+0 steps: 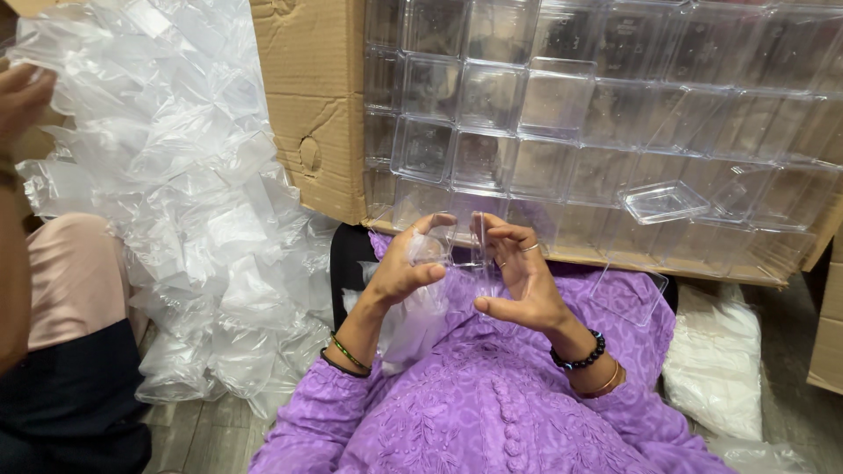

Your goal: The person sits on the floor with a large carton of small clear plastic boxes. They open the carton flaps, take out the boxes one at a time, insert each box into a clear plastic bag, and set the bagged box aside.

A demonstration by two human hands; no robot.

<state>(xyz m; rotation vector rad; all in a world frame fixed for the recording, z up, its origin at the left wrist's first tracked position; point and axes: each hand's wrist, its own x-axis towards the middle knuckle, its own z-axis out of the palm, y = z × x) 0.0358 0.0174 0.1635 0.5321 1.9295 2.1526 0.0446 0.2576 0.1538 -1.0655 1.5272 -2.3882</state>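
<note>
My left hand (406, 268) and my right hand (518, 276) are raised over my purple-clad lap, both gripping a small clear plastic box (464, 244) between the fingertips. The box is see-through and its edges are hard to trace. A thin clear plastic bag (413, 320) hangs below my left palm; whether the hand holds it I cannot tell. A loose clear lid (627, 294) lies on my lap to the right.
A large cardboard carton (312, 96) on its side holds stacked clear plastic boxes (562, 105); one lid (665, 202) rests loose inside. A heap of clear plastic bags (189, 202) fills the left. Another person's hand (22, 96) and leg are at far left. White packets (716, 360) lie right.
</note>
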